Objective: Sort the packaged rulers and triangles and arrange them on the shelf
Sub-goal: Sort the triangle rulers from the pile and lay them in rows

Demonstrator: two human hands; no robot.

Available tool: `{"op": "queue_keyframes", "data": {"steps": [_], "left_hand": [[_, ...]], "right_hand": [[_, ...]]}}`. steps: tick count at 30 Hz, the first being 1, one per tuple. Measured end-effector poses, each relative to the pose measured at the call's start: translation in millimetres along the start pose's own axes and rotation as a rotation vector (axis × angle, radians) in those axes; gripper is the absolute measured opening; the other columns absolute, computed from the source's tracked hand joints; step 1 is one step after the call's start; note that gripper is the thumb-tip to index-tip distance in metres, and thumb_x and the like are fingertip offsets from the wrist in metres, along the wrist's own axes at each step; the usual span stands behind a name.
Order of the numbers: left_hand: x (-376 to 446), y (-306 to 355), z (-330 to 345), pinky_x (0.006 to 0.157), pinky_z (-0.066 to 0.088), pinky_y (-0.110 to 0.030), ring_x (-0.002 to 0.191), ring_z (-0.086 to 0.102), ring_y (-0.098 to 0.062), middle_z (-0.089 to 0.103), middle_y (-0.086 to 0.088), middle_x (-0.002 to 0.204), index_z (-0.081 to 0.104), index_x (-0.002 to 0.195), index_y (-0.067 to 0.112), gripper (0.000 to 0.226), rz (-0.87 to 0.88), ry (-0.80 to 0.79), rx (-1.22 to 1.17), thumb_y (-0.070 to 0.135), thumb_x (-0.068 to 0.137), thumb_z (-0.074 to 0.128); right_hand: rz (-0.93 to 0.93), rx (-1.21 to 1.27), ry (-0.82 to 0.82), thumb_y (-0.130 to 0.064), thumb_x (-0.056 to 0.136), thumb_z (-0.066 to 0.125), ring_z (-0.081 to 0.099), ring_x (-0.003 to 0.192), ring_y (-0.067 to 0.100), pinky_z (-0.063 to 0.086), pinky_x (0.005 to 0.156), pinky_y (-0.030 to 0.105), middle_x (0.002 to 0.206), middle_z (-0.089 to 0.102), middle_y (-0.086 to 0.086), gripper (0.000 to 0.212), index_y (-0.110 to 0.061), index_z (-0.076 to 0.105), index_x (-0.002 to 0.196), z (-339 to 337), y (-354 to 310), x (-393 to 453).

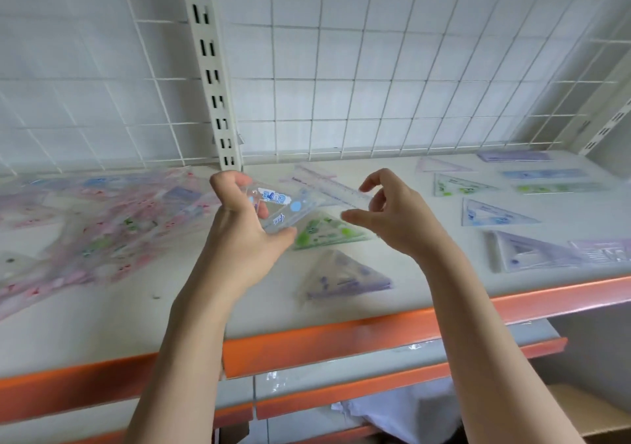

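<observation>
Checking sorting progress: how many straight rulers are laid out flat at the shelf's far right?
3, stacked front to back at the far right: a purple packaged ruler nearest the grid wall, a blue ruler next, a green ruler nearest the front. More may lie beyond the frame edge.

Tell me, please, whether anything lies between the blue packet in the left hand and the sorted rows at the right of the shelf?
The left hand holds the blue packet in the air. The right hand hovers beside it on that side, and the green triangle and purple triangle lie on the shelf below the path.
</observation>
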State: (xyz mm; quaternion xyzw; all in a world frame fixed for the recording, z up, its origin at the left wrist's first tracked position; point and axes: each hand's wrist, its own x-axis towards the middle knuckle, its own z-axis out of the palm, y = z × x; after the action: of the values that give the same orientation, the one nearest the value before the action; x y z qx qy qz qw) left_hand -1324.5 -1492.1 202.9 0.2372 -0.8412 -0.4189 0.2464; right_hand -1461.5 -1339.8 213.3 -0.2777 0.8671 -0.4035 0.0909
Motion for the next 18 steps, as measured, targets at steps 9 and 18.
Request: {"op": "queue_keyframes", "data": {"steps": [9,18], "left_hand": [[8,66,91,0.078,0.037,-0.023,0.08,0.051,-0.015,0.046,0.008,0.108,0.034,0.132,0.021,0.076,-0.04,0.05,0.007,0.032,0.071,0.078],[7,107,175,0.079,0.047,-0.028,0.087,0.059,-0.01,0.053,0.01,0.122,0.042,0.136,0.027,0.075,0.012,-0.015,0.005,0.024,0.071,0.08]], "right_hand": [[-0.056,-0.003,0.02,-0.038,0.089,0.058,0.052,0.064,0.002,0.038,0.058,0.02,0.075,0.055,-0.012,0.031,-0.023,0.053,0.116,-85,72,9],[-0.063,-0.072,0.024,-0.036,0.095,0.047,0.054,0.091,0.019,0.038,0.078,0.03,0.11,0.056,-0.005,0.027,-0.019,0.043,0.115,-151,146,13]]}}
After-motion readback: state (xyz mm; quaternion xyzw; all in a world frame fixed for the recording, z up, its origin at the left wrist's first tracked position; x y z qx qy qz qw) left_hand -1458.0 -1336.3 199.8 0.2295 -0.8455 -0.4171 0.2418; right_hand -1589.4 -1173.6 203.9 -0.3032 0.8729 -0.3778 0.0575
